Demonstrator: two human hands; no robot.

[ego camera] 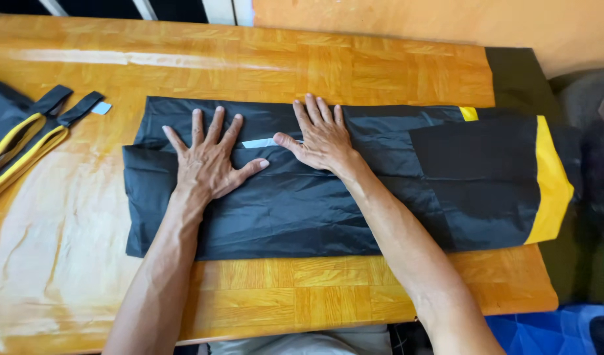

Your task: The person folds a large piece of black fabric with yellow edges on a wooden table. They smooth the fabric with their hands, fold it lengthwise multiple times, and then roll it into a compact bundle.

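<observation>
1. A black folded garment (302, 197) lies flat across the middle of the orange wooden bench (262, 66). It looks thin and shiny, like rain gear.
2. The left hand (210, 161) lies flat on the black cloth with its fingers spread wide. It presses down and grips nothing.
3. The right hand (322, 138) also lies flat and open on the cloth, just beside the left hand. It grips nothing either.
4. A small white tag (259, 142) shows on the cloth between the two thumbs.
5. The right end of the garment has a yellow band (552, 181), and it hangs a little past the end of the bench.
6. Another black piece with yellow trim and straps (26, 135) lies at the left end of the bench, well apart from the hands.
</observation>
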